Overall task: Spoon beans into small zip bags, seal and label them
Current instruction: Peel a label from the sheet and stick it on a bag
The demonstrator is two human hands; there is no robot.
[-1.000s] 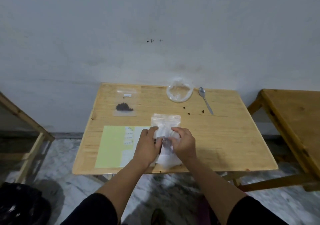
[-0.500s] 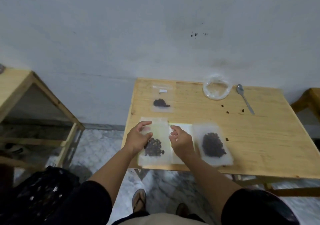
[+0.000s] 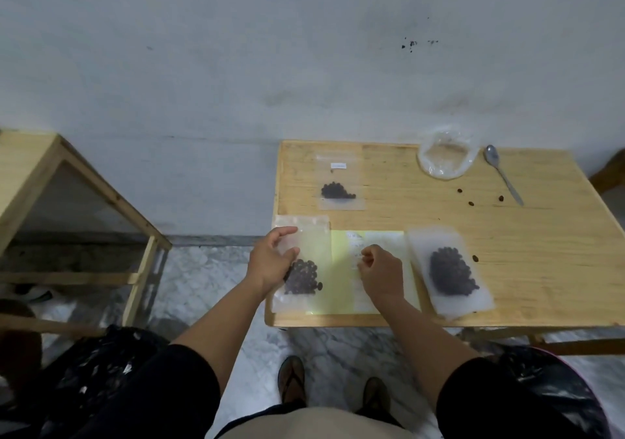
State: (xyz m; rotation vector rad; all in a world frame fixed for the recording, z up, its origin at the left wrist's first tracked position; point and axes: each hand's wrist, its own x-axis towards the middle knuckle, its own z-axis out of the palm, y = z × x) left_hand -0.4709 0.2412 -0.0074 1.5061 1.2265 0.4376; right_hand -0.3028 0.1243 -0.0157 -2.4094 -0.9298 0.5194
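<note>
The person wore short black sleeves that ended above the elbows, at the lower part of the frame; the forearms and both hands, left hand [image 3: 270, 262] and right hand [image 3: 382, 274], were bare; a beige garment showed at bottom centre; dark open sandals [image 3: 292, 379] were on the feet.

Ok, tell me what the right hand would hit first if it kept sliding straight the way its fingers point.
The right hand has its curled fingers aimed left and slightly away, over the label sheet. Going on, it would probably meet the bean bag the left hand holds; height is unclear.
</note>
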